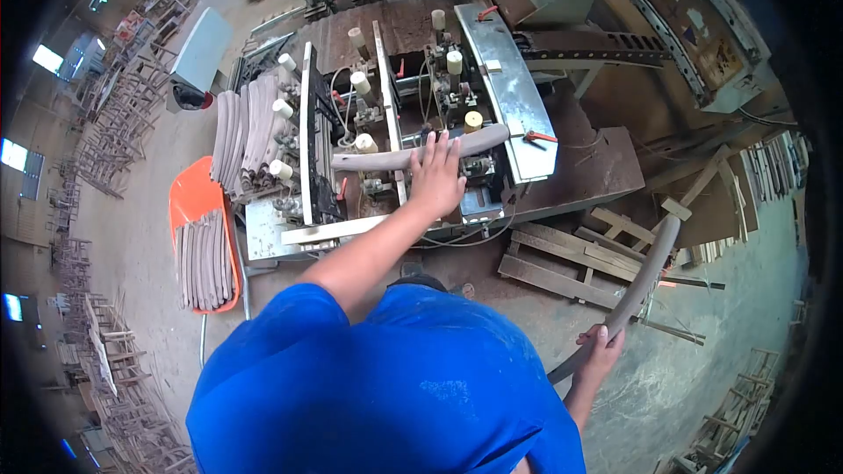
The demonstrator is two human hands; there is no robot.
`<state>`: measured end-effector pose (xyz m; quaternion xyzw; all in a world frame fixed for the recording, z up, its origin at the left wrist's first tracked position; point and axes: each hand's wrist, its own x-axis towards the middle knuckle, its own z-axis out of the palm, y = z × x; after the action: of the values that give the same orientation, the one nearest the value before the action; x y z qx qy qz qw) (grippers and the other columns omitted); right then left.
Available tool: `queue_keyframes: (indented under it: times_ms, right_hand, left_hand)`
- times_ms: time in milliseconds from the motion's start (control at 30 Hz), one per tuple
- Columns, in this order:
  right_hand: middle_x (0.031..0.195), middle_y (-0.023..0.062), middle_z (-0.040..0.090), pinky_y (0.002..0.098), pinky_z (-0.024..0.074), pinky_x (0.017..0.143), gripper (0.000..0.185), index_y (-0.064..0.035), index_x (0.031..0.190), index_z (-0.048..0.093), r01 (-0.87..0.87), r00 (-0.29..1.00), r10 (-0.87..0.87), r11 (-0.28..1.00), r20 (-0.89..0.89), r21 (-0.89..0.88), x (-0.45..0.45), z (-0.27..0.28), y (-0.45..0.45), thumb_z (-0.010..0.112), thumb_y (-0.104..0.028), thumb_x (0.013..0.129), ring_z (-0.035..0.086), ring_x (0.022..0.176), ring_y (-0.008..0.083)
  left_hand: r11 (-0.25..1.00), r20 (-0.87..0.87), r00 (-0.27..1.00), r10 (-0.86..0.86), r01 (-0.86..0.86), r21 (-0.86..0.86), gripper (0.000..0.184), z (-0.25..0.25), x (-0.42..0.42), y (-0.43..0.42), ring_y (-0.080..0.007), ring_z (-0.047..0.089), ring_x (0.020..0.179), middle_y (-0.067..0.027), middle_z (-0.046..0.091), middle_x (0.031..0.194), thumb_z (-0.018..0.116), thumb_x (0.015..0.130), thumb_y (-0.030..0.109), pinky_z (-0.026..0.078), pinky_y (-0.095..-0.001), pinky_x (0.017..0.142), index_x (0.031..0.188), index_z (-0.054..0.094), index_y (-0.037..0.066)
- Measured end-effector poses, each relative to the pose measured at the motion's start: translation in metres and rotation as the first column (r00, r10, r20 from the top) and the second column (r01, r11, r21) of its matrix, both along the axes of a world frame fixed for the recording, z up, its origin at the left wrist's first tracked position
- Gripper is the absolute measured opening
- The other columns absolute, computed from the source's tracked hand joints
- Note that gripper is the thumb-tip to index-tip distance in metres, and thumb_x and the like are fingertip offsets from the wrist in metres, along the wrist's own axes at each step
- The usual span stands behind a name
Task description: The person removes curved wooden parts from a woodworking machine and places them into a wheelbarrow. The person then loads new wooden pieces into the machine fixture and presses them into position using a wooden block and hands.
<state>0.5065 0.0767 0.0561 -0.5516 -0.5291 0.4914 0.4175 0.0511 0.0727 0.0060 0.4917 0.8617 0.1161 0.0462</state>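
Note:
A curved wooden piece (pixel 395 160) lies across the rails of the machine (pixel 518 79). My left hand (pixel 436 177) rests on top of this piece, its fingers spread and pointing away from me. Out to the right, my right hand (pixel 601 351) is wrapped round a second, longer-looking curved wooden piece (pixel 648 276), which slants up and away from my side. The near end of that piece is partly hidden by my blue shirt. Pale cylindrical clamps (pixel 360 82) stand in rows on the machine around the first piece.
Several curved pieces (pixel 230 136) are stacked at the machine's left side. An orange chair (pixel 193 186) at the left holds more curved pieces (pixel 204 259). A wooden pallet (pixel 571 263) lies on the floor at the right. Metal plates with red levers (pixel 539 137) edge the machine.

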Motion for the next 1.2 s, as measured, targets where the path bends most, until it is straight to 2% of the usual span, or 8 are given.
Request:
queue_keyframes:
  times_ms: [400, 533, 633, 667, 800, 1000, 1100, 1200]
  right_hand:
    - [0.087, 0.0089, 0.060, 0.0329, 0.0530, 0.068, 0.045, -0.0017, 0.123, 0.051, 0.040, 0.997, -0.029, 0.987, -0.074, 0.158, -0.040, 0.016, 0.022, 0.063, -0.039, 0.101, 0.061, 0.070, 0.0187]
    - [0.097, 0.0103, 0.061, 0.0349, 0.0555, 0.074, 0.047, -0.0019, 0.128, 0.048, -0.008, 0.977, 0.038, 0.990, -0.210, 0.141, -0.103, 0.024, 0.035, 0.062, -0.038, 0.102, 0.063, 0.081, 0.0194]
    - [0.122, 0.0128, 0.059, 0.0361, 0.0523, 0.094, 0.060, 0.0027, 0.146, 0.038, -0.137, 0.988, 0.151, 0.964, -0.043, 0.228, -0.161, 0.024, 0.025, 0.056, -0.038, 0.106, 0.061, 0.109, 0.0211]
    - [0.131, 0.0126, 0.057, 0.0390, 0.0488, 0.100, 0.060, 0.0063, 0.150, 0.036, -0.338, 0.910, 0.358, 0.933, -0.212, 0.123, -0.172, 0.014, 0.031, 0.054, -0.033, 0.107, 0.057, 0.118, 0.0224]
    - [0.121, 0.0270, 0.066, 0.0458, 0.0493, 0.099, 0.041, 0.0061, 0.133, 0.053, -0.663, 0.709, 0.568, 0.739, 0.418, 0.121, -0.231, 0.058, 0.030, 0.057, -0.020, 0.102, 0.065, 0.114, 0.0413]
    - [0.118, 0.0235, 0.069, 0.0466, 0.0504, 0.100, 0.035, 0.0009, 0.120, 0.064, -0.684, 0.695, 0.652, 0.729, 0.304, 0.000, -0.293, 0.089, 0.018, 0.070, -0.023, 0.095, 0.065, 0.116, 0.0424]
    - [0.120, 0.0220, 0.070, 0.0454, 0.0516, 0.100, 0.036, -0.0029, 0.122, 0.065, -0.654, 0.710, 0.663, 0.746, 0.238, -0.128, -0.295, 0.017, 0.005, 0.070, -0.027, 0.096, 0.065, 0.115, 0.0418]
    - [0.112, 0.0225, 0.073, 0.0447, 0.0551, 0.091, 0.041, -0.0017, 0.122, 0.066, -0.595, 0.523, 0.666, 0.732, 0.532, -0.332, -0.269, -0.071, -0.019, 0.068, -0.033, 0.096, 0.069, 0.107, 0.0407]
  left_hand:
    - [0.981, 0.078, 0.985, -0.157, 0.164, -0.100, 0.091, 0.039, 0.024, -0.003, -0.0420, 0.013, 0.160, -0.0230, 0.017, 0.171, 0.070, 0.093, 0.044, 0.017, -0.0633, 0.124, 0.162, 0.027, 0.004]
    - [0.796, 0.388, 0.696, -0.604, 0.509, 0.328, 0.084, 0.092, 0.088, 0.005, -0.0421, 0.027, 0.155, -0.0249, 0.034, 0.165, 0.071, 0.093, 0.045, 0.027, -0.0562, 0.122, 0.159, 0.037, 0.004]
    - [0.779, 0.612, 0.492, -0.619, 0.484, 0.399, 0.084, 0.141, 0.105, 0.015, -0.0421, 0.047, 0.143, -0.0282, 0.048, 0.153, 0.072, 0.093, 0.046, 0.039, -0.0487, 0.117, 0.156, 0.040, 0.001]
    - [0.777, 0.685, 0.404, -0.606, 0.483, 0.403, 0.081, 0.155, 0.103, 0.018, -0.0435, 0.054, 0.136, -0.0294, 0.054, 0.148, 0.072, 0.093, 0.046, 0.044, -0.0471, 0.113, 0.154, 0.043, 0.000]
    - [0.846, 0.537, 0.654, -0.532, 0.421, 0.326, 0.071, 0.180, 0.057, 0.012, -0.0437, 0.066, 0.116, -0.0292, 0.066, 0.126, 0.075, 0.090, 0.039, 0.052, -0.0470, 0.102, 0.143, 0.053, -0.003]
    - [0.891, 0.440, 0.782, -0.442, 0.441, 0.110, 0.066, 0.177, -0.082, 0.038, -0.0391, 0.068, 0.114, -0.0240, 0.069, 0.124, 0.076, 0.089, 0.036, 0.053, -0.0466, 0.101, 0.144, 0.055, 0.005]
    - [0.930, 0.220, 0.904, -0.368, 0.351, 0.111, 0.066, 0.122, -0.162, 0.066, -0.0399, 0.067, 0.115, -0.0228, 0.068, 0.126, 0.076, 0.088, 0.032, 0.053, -0.0481, 0.100, 0.145, 0.054, 0.007]
    - [0.925, 0.111, 0.920, -0.375, 0.363, 0.116, 0.075, 0.057, -0.225, 0.086, -0.0411, 0.066, 0.111, -0.0212, 0.068, 0.118, 0.076, 0.088, 0.029, 0.053, -0.0493, 0.097, 0.155, 0.045, 0.019]
